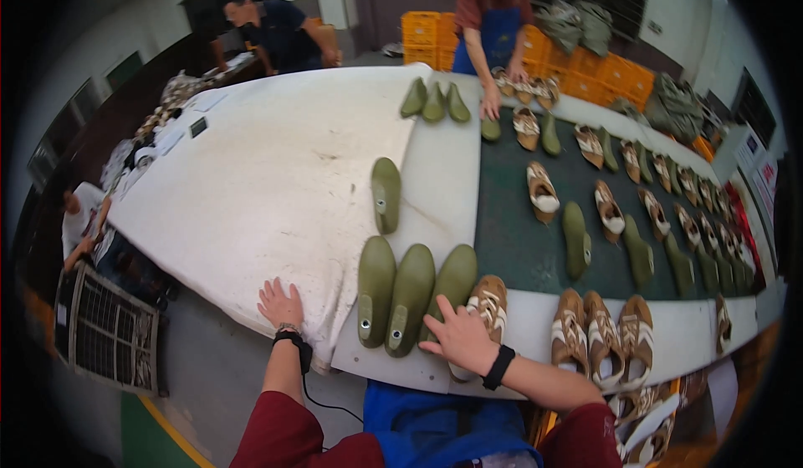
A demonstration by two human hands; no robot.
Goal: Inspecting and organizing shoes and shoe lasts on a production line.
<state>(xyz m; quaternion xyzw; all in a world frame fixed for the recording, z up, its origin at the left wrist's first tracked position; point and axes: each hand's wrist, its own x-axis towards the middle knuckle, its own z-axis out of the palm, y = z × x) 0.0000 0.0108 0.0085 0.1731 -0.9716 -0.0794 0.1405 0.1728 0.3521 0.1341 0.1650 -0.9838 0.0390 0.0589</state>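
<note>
My left hand (280, 305) lies with fingers spread on the white cloth-covered table (276, 192), holding nothing. My right hand (460, 338) reaches over the lower end of a green shoe last (456, 271), its fingers apart and seemingly touching it. Right beside that hand stands a brown and white sneaker (492, 301), partly hidden by it. Two more green shoe lasts, a left one (376, 280) and a middle one (411, 288), lie side by side to the left. Farther up, a single green last (386, 192) rests at the cloth's edge.
A dark green belt (519, 217) carries rows of sneakers and green lasts. Three sneakers (602, 334) stand on its near white border. Across the table, a co-worker's hand (491, 104) touches a last. Orange crates (422, 33) stand behind; a wire cart (109, 334) is at left.
</note>
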